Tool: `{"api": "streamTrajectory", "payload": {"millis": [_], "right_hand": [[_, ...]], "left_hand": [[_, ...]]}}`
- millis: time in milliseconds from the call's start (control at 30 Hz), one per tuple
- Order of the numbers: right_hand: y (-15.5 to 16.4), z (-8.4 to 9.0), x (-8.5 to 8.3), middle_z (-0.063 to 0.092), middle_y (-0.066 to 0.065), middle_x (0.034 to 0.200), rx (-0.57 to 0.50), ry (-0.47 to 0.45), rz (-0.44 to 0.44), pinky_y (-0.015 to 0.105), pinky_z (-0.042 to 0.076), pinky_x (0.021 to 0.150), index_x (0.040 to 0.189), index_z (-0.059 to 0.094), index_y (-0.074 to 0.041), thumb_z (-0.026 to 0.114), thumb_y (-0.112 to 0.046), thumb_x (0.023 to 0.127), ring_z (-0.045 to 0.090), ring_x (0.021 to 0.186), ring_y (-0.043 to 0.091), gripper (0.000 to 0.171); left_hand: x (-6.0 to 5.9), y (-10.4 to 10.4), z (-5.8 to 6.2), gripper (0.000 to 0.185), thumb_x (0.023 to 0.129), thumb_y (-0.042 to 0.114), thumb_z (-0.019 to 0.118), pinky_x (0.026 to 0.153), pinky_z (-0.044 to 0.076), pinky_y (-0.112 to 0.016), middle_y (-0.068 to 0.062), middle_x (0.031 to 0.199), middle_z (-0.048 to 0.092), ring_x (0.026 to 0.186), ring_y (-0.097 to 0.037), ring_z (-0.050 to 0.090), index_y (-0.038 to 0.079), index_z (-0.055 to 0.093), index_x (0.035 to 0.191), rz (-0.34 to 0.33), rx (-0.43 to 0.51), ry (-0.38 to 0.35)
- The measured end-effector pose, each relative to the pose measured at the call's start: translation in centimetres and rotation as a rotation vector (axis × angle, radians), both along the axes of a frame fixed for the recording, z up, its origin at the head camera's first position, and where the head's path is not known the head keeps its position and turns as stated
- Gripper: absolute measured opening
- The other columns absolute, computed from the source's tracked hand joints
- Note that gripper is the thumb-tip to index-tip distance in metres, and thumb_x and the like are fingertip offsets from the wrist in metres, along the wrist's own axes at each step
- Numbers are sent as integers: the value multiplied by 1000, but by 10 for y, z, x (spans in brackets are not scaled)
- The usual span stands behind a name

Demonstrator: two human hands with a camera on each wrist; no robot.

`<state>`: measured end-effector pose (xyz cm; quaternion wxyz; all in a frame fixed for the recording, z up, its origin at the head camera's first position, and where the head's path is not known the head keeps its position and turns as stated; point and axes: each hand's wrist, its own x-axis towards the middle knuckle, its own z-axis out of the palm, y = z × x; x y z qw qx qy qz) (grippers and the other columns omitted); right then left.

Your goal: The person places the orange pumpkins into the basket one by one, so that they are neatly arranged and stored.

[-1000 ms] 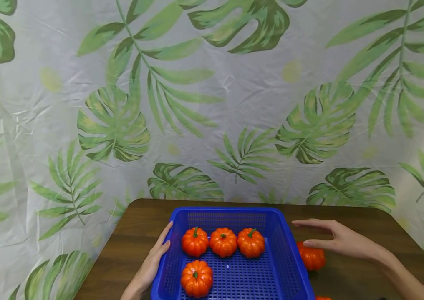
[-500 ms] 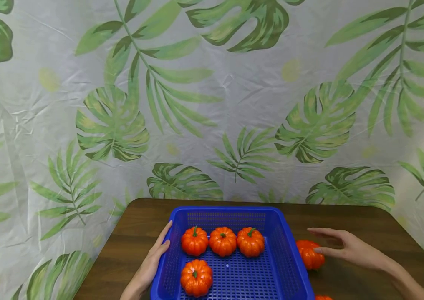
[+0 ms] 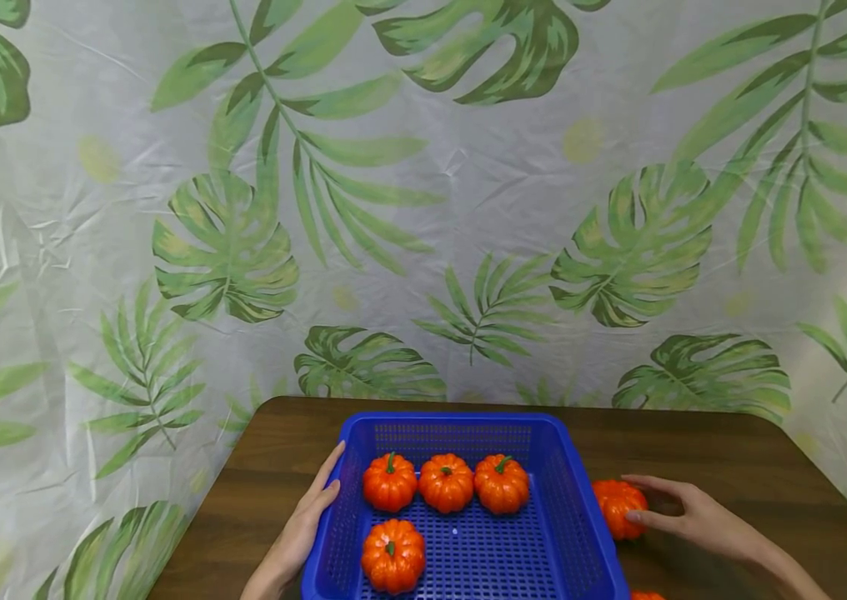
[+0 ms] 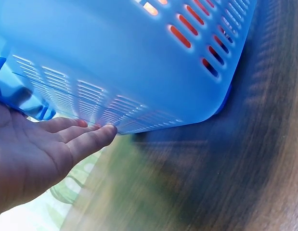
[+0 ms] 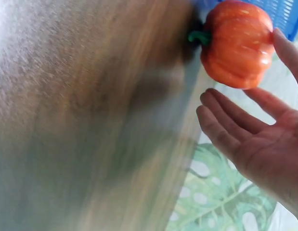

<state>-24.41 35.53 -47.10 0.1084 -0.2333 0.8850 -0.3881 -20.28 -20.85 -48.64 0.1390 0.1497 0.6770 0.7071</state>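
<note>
A blue plastic basket (image 3: 566,467) stands on the brown table (image 3: 731,450) with several small orange pumpkins (image 3: 446,483) in it, three in a back row and one in front. My left hand (image 3: 318,496) rests flat against the basket's left wall (image 4: 129,62), and the left wrist view shows that hand (image 4: 67,139) with its fingers straight. Another orange pumpkin (image 3: 611,500) sits on the table just right of the basket. My right hand (image 3: 652,504) spreads around it with the thumb touching its side. In the right wrist view the pumpkin (image 5: 238,43) lies beside the hand (image 5: 250,106), whose fingers are loosely extended.
One more pumpkin (image 3: 644,595) peeks in at the bottom edge, right of the basket. A leaf-printed sheet (image 3: 423,208) hangs close behind the table's far edge. Bare tabletop lies to the right and left of the basket.
My right hand has come down and toward the basket, from hovering above the outside pumpkin to touching it. The left hand and the basket have stayed put.
</note>
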Motion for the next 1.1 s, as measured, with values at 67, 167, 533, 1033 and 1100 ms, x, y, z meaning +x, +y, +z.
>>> {"api": "streamTrajectory", "payload": {"millis": [67, 167, 533, 1033, 1100], "right_hand": [[-1, -2, 0, 57, 36, 141, -36, -22, 9, 16, 52, 87, 149, 47, 9, 63, -17, 104, 53, 116, -16, 55], [-3, -3, 0, 54, 38, 142, -64, -46, 5, 16, 53, 85, 149, 46, 10, 63, -16, 104, 52, 115, -18, 55], [4, 4, 6, 70, 19, 129, 101, 173, -97, 25, 55, 80, 141, 60, 1, 74, -23, 97, 60, 105, -8, 52], [4, -5, 10, 68, 10, 116, 180, 399, -73, 24, 52, 72, 148, 56, -14, 86, -22, 84, 56, 96, -9, 70], [3, -5, 10, 69, 13, 115, 164, 412, -77, 24, 53, 72, 146, 57, -8, 87, -21, 83, 56, 97, -10, 71]], "left_hand": [[0, 0, 0, 59, 116, 35, 22, 104, 51, -35, -15, 175, -3, 139, -28, 49, 27, -4, 168, 1, -1, 1], [0, -1, 0, 59, 116, 35, 22, 104, 51, -35, -15, 175, -2, 138, -27, 50, 27, -3, 168, 6, -5, 3], [2, 1, 0, 59, 116, 35, 23, 104, 50, -34, -15, 175, -1, 140, -31, 47, 28, -2, 168, 23, -8, -5], [1, 1, 0, 59, 116, 34, 22, 104, 51, -37, -16, 175, -2, 137, -27, 51, 27, -5, 168, -8, 20, -4], [1, 1, 0, 59, 116, 34, 22, 104, 51, -37, -16, 175, -3, 136, -26, 52, 26, -6, 168, -9, 21, -3]]}}
